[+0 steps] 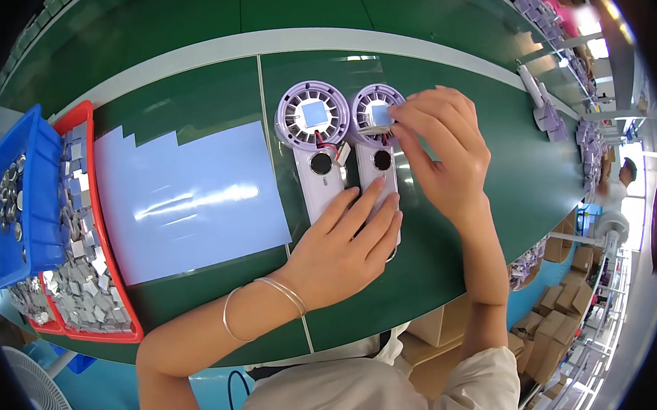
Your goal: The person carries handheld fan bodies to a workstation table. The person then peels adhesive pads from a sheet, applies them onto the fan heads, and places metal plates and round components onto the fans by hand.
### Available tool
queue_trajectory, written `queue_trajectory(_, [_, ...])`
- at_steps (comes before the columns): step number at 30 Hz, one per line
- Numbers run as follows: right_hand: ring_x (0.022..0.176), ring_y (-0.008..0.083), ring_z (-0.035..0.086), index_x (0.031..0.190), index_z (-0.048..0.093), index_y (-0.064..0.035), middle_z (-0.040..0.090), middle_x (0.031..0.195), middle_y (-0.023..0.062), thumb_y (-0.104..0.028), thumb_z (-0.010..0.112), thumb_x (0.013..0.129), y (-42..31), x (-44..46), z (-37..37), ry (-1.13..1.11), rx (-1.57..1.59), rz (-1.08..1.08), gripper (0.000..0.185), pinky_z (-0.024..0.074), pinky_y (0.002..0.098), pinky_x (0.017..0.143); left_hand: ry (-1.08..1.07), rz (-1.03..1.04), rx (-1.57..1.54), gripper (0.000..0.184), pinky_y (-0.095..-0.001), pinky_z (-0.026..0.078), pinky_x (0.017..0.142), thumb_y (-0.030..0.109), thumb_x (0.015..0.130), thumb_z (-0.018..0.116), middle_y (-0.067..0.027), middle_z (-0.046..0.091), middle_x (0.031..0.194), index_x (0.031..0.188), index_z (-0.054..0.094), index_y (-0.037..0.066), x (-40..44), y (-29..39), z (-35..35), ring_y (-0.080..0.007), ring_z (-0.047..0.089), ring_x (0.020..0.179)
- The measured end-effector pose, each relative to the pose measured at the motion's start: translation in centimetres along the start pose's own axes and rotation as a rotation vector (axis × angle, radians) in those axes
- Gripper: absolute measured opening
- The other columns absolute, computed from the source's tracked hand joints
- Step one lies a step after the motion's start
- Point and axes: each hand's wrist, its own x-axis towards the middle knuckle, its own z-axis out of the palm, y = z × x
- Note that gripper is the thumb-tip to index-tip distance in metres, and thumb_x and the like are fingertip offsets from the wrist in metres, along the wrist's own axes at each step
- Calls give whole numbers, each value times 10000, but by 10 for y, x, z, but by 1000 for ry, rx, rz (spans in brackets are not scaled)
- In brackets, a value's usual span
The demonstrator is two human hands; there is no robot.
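Two light-purple handheld fans lie side by side on the green table. The left fan (312, 115) and the right fan (360, 106) each have a blue square on the white centre of the round head. Red and black wires with a white connector (343, 154) come out at the left fan's neck. My left hand (340, 261) rests across both handles with its fingers spread. Over the right fan's head, my right hand (443, 144) is closed in a pinch on a small, thin pale piece (375, 130), whose kind I cannot make out.
A large blue sheet (202, 206) with a stepped top edge lies left of the fans. Further left stand a red bin (133, 317) of small grey squares and a blue bin (43, 190) with round metal discs. More purple parts (548, 120) lie at the far right.
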Motion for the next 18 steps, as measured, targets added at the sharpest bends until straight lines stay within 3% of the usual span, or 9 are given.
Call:
queue_trajectory(7, [902,244,618,975,713,-69,649,987,46,17,703,625,-6,6,-9,-134,-61,-138,360,450,459,896,8,-17,-19,456,-473,422,1024,231,740,704,-151,574,1302,1137,649,11,-2,1,1,-358,503,1272])
queue_trajectory(9, [912,247,618,971,717,-73,652,991,47,14,693,616,-14,7,-19,-194,-10,-130,366,447,464,907,41,-23,-17,293,-451,424,1028,169,832,588,-154,618,1232,1064,671,11,-1,2,1,-338,525,1250])
queue_trajectory(16, [960,245,611,965,718,-76,656,996,42,-66,732,649,-9,-4,-16,-292,35,-156,317,441,486,934,63,-21,-5,283,-445,427,1026,170,830,589,-153,623,1220,1048,670,8,-1,2,3,-337,526,1247])
queue_trajectory(18, [967,242,612,964,717,-76,657,994,40,-80,740,652,-11,-4,-14,-274,46,-160,313,445,483,935,70,-17,37,380,-460,435,1009,205,760,663,-122,611,1222,1091,666,18,-2,1,5,-326,530,1246])
